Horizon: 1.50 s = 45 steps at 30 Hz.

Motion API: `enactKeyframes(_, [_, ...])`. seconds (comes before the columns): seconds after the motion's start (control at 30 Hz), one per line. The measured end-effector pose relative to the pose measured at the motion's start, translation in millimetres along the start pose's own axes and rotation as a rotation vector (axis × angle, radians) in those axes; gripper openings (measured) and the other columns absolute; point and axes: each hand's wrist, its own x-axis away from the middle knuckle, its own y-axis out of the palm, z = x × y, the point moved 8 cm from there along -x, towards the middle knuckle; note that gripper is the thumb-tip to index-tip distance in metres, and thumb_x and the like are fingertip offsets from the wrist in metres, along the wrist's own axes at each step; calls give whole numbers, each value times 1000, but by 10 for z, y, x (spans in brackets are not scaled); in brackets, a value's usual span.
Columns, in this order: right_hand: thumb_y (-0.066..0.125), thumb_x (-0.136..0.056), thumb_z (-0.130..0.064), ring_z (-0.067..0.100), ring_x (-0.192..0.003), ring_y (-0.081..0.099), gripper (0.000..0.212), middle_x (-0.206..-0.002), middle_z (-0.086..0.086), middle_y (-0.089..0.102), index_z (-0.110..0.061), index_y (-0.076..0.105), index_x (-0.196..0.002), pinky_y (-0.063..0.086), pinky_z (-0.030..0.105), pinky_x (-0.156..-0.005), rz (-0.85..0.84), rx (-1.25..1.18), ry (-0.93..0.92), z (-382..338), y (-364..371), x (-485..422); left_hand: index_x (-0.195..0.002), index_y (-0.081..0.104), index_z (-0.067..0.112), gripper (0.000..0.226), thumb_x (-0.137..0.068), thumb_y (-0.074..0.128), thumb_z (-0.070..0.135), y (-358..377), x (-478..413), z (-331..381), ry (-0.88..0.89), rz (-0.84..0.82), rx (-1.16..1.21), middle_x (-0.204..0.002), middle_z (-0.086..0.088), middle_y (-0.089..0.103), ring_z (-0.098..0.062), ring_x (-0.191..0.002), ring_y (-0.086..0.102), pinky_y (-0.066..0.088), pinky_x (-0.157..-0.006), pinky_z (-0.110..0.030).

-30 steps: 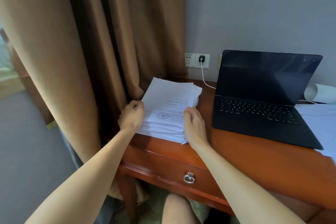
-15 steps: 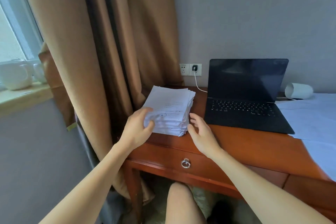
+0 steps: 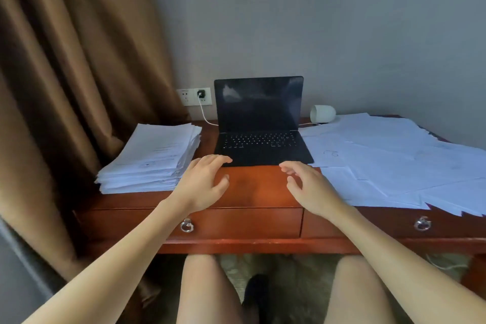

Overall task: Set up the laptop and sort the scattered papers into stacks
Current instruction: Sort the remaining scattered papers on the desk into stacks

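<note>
at the left end of the tabletop (image 3: 252, 187) sits a thick stack of papers (image 3: 150, 160). next, the left hand (image 3: 202, 184) hovers empty, fingers relaxed and spread, tips by the front corner of the open, dark-screened laptop (image 3: 260, 123). the right hand (image 3: 307, 187) is empty too, fingers loosely curled. a white cup (image 3: 323, 113) lies on its side, inside hidden. loose sheets (image 3: 394, 160) overlap at the right. both drawers (image 3: 236, 221) are closed.

Scattered papers (image 3: 394, 155) cut off at right edge; stack (image 3: 152, 160) print unreadable.

Bare forearms (image 3: 126, 252), bare thighs (image 3: 205, 294).
</note>
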Motion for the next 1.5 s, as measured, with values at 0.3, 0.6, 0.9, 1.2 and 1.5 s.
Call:
enactKeyframes(0.3, [54,-99,-16,10,-121,54,35,-125,-10,64,-21,58,-133,44,31,-104,122,115,174,1106,-827,239,-141,59,22,41,-102,51,30,745,-782,958,214,-102,53,-143,4,62,-17,-136,52,35,-118,-37])
enactKeyframes(0.6, [55,-90,-55,20,-138,35,61,-142,-5,51,-24,50,-142,21,34,-113,111,400,424,2000,-1280,241,-137,65,16,41,-97,56,20,1502,-1547,1642,316,-220,177,-140,1,66,-23,-131,58,40,-112,-36])
enactKeyframes(0.9, [52,-67,-91,15,-149,12,118,-162,-9,20,-25,17,-158,9,35,-122,-23,379,617,2506,-1142,276,-135,62,11,63,-85,35,40,2391,-2357,2128,388,-278,282,-133,-9,65,-36,-115,62,49,-94,-44])
enactKeyframes(1.2, [69,-77,-55,11,-122,49,55,-130,-20,54,-27,60,-124,43,34,-105,346,241,467,2499,-1235,397,-149,48,14,66,-86,38,30,2617,-2413,2067,364,-190,352,-147,-6,52,-33,-127,51,40,-105,-42])
enactKeyframes(1.5, [51,-88,-35,15,-103,59,29,-101,-16,68,-27,66,-111,40,36,-110,509,194,545,2540,-1310,500,-166,3,22,98,-87,57,36,2682,-2379,2008,302,-391,428,-153,4,44,-17,-141,34,17,-118,-27])
